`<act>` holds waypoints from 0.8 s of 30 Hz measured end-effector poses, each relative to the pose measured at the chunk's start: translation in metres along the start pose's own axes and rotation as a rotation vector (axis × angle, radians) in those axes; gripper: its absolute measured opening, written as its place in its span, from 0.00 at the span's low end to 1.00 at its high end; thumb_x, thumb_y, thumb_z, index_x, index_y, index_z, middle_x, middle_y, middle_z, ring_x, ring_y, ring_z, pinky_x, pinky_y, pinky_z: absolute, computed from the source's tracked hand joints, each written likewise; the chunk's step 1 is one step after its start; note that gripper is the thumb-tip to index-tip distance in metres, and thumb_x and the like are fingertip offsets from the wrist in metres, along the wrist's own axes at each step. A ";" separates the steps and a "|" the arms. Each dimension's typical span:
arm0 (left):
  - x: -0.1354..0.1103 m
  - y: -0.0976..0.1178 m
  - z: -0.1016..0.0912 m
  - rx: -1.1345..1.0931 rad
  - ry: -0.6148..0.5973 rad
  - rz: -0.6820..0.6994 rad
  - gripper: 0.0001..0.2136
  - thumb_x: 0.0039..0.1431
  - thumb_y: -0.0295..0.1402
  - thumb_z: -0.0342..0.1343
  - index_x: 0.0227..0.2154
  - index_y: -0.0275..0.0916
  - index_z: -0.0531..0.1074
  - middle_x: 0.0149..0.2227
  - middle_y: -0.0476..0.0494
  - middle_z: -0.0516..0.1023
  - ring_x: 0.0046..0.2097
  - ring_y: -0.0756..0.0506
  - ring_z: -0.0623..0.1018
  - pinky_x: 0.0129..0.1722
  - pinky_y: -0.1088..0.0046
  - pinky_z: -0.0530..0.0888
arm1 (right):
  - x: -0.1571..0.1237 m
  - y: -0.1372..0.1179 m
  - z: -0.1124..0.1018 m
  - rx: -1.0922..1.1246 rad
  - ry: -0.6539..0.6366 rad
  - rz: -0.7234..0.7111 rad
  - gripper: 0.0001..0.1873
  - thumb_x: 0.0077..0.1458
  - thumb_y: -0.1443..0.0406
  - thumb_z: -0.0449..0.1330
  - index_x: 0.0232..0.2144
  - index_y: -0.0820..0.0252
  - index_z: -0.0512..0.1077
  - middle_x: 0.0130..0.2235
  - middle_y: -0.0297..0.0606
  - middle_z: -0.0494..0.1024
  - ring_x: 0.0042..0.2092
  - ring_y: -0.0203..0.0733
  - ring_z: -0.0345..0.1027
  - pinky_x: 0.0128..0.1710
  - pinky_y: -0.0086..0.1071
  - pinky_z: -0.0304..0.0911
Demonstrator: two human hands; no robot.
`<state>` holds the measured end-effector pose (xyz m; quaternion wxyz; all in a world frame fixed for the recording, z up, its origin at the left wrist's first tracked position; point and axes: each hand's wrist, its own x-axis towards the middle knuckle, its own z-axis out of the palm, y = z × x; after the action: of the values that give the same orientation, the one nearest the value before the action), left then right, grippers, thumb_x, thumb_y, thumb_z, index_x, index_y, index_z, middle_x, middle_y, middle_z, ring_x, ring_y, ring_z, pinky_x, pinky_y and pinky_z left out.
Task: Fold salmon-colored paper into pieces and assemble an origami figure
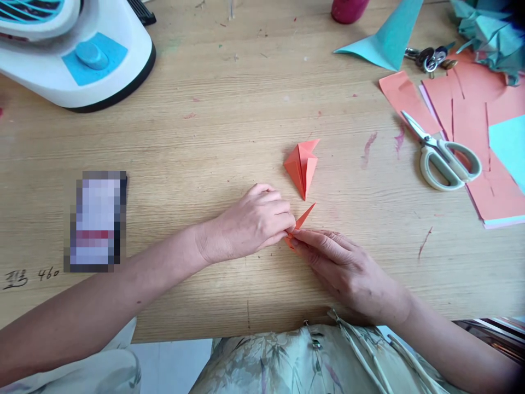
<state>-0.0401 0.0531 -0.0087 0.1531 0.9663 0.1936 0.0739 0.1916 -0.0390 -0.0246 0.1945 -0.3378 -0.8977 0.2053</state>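
One slim folded orange paper piece (305,215) sits pinched between a person's two bare hands near the front edge of a wooden table (184,137), its pointed tip angling up and to the right from the gap where the fingertips meet. The left hand (262,219), fingers curled, grips it from the left; the right hand (346,265), fingers straighter and pressed together, nips its lower end from the right. Both are closed on the paper, most of which their fingers hide; whether it touches the tabletop cannot be told. Just beyond the tip lies a second folded orange paper shape (302,168), untouched. Farther right, pale-handled scissors (445,161) rest partly on orange sheets (470,123), near a bunch of keys (430,59), a curved turquoise sheet (389,41) and a heap of folded turquoise paper (492,41). At left are a phone (96,219), its screen pixelated, handwriting reading "460" (48,274) and, at upper left, a white appliance (131,68) with a blue knob (92,54).
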 end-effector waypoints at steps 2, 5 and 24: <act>-0.004 0.001 0.002 0.009 0.043 0.006 0.06 0.67 0.28 0.53 0.37 0.39 0.75 0.34 0.45 0.78 0.40 0.44 0.73 0.51 0.62 0.66 | -0.001 0.000 0.001 -0.004 -0.013 0.009 0.25 0.67 0.76 0.50 0.64 0.68 0.64 0.61 0.54 0.72 0.58 0.51 0.70 0.55 0.45 0.73; -0.006 0.003 0.003 0.006 0.087 0.007 0.07 0.67 0.26 0.53 0.37 0.40 0.75 0.35 0.45 0.79 0.42 0.44 0.73 0.51 0.62 0.68 | -0.001 0.000 0.001 -0.017 -0.011 0.013 0.24 0.67 0.76 0.50 0.64 0.68 0.65 0.60 0.53 0.73 0.57 0.51 0.71 0.53 0.46 0.74; -0.024 0.013 0.021 0.249 0.353 0.077 0.10 0.67 0.23 0.52 0.33 0.42 0.74 0.33 0.51 0.80 0.40 0.48 0.74 0.48 0.64 0.68 | -0.001 0.000 0.000 -0.050 0.022 -0.015 0.22 0.68 0.75 0.50 0.62 0.70 0.66 0.60 0.54 0.73 0.58 0.51 0.70 0.55 0.45 0.74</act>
<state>-0.0529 0.0261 -0.0264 -0.0067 0.9564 0.1879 0.2234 0.1921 -0.0393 -0.0252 0.1972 -0.3379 -0.9029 0.1777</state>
